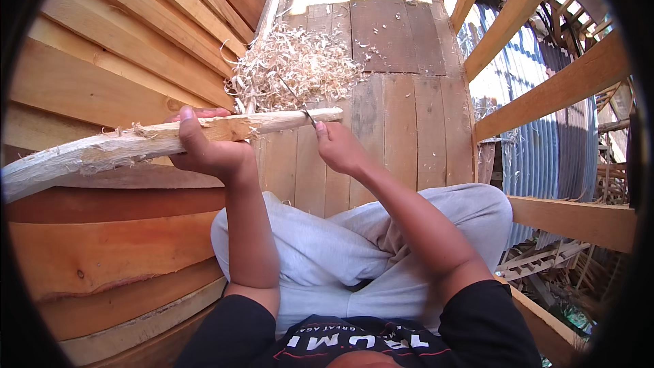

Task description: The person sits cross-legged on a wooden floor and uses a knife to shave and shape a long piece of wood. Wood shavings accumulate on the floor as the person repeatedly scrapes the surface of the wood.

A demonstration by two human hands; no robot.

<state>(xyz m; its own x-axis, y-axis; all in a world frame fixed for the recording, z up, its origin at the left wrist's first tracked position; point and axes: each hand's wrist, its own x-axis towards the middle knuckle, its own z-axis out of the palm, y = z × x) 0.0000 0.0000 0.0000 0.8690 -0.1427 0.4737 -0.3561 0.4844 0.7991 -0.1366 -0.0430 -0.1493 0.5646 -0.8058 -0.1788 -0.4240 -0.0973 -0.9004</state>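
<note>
A long, pale, rough-hewn wooden pole (129,146) runs from the left rim to a narrower end in front of me. My left hand (204,143) is closed around it from below, the thumb resting over its near face. In my right hand (338,146) is a knife (300,97) with a thin dark blade. The blade crosses the pole close to its right end and touches the wood. Its handle is mostly hidden in my closed fingers. Shaved fibres curl from the pole's surface near my left hand.
A heap of wood shavings (293,68) lies on the plank floor (398,123) beyond the pole. A plank wall (122,27) rises at the left. Wooden railing bars (552,85) line the right, with corrugated metal sheets (538,150) outside. My crossed legs (320,245) are below the pole.
</note>
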